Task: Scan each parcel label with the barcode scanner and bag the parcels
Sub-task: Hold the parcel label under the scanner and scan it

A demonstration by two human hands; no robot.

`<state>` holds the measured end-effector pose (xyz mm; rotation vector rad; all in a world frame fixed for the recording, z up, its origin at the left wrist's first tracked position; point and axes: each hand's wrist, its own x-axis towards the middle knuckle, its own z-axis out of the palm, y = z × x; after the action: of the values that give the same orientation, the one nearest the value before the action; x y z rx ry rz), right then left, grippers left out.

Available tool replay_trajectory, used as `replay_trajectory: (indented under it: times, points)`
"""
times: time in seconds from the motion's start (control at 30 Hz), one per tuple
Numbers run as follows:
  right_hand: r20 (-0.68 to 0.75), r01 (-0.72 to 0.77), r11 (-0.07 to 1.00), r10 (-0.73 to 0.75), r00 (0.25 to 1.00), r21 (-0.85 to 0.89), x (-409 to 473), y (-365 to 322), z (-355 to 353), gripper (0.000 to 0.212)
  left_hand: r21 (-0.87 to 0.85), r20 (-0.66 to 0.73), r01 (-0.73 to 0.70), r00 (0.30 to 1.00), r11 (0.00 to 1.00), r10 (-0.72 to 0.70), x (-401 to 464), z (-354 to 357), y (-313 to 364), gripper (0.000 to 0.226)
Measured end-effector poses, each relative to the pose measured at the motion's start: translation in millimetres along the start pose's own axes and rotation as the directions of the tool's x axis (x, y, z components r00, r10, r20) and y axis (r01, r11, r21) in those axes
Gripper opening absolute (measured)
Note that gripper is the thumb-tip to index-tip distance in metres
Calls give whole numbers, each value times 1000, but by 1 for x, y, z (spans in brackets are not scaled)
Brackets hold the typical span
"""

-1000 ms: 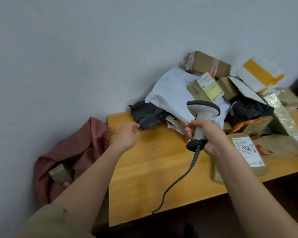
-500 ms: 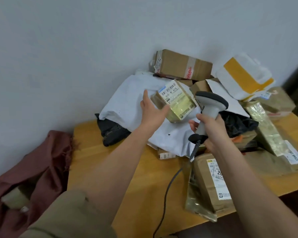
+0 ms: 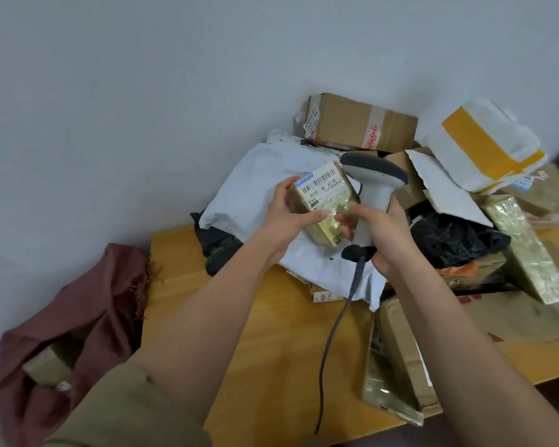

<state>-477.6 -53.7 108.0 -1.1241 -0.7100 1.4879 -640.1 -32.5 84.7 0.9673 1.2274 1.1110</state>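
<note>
My left hand (image 3: 288,217) holds a small tape-wrapped cardboard parcel (image 3: 323,204) above the table, its white barcode label (image 3: 320,185) turned up. My right hand (image 3: 381,233) grips the handle of a grey corded barcode scanner (image 3: 373,175); its fingertips also touch the parcel's right side. The scanner head sits just right of the label. A dark red cloth bag (image 3: 78,324) with a box inside hangs off the table's left end.
A pile of parcels covers the back and right of the wooden table (image 3: 271,350): a white poly mailer (image 3: 255,188), a black bag (image 3: 217,246), a taped brown box (image 3: 359,124), a white and yellow package (image 3: 484,146), and a labelled box (image 3: 400,356) at the front right. The scanner cable (image 3: 329,343) trails to the front edge.
My left hand left the black bag, reached the pile and lifted the small parcel off it. My right hand brought the scanner in against the parcel. The view shifted left.
</note>
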Motion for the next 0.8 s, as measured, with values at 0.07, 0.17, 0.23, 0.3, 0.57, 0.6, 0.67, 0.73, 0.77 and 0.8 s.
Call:
replay_trajectory:
  times: [0.07, 0.17, 0.23, 0.3, 0.57, 0.6, 0.67, 0.73, 0.77, 0.8]
  points:
    - [34, 0, 1000, 0, 999, 10, -5, 2, 12, 28, -52, -105, -46, 994, 998, 41, -7, -14, 3, 85]
    - [91, -9, 1000, 11, 996, -22, -15, 7, 32, 26, -70, -258, -51, 966, 996, 31, -14, -44, 12, 84]
    - [115, -15, 998, 22, 993, -58, -22, 10, 47, 26, -108, -312, -30, 950, 994, -5, -19, -66, 20, 80]
    - [146, -26, 997, 36, 989, -69, -29, 17, 62, 27, -177, -307, -15, 951, 984, -41, -28, -85, 28, 69]
    - [251, -57, 994, 79, 965, -95, -50, 40, 119, 28, -171, -23, 174, 983, 970, -181, -87, -143, 25, 119]
    - [264, -56, 991, 87, 961, -125, -52, 41, 124, 27, -222, -47, 153, 985, 963, -167, -91, -149, 23, 118]
    - [270, 2, 963, 73, 960, -268, -54, 42, 133, 21, -288, -138, 91, 981, 953, -135, -98, -166, 16, 114]
    - [277, 95, 892, 35, 960, -443, -54, 39, 140, 13, -315, -231, 35, 966, 948, -112, -107, -185, 9, 107]
    - [295, 127, 865, 26, 955, -486, -54, 36, 145, 9, -321, -270, 21, 956, 947, -112, -112, -194, 5, 103]
    - [320, 142, 855, 30, 947, -499, -55, 34, 150, 6, -322, -308, 15, 944, 947, -120, -117, -203, 1, 101]
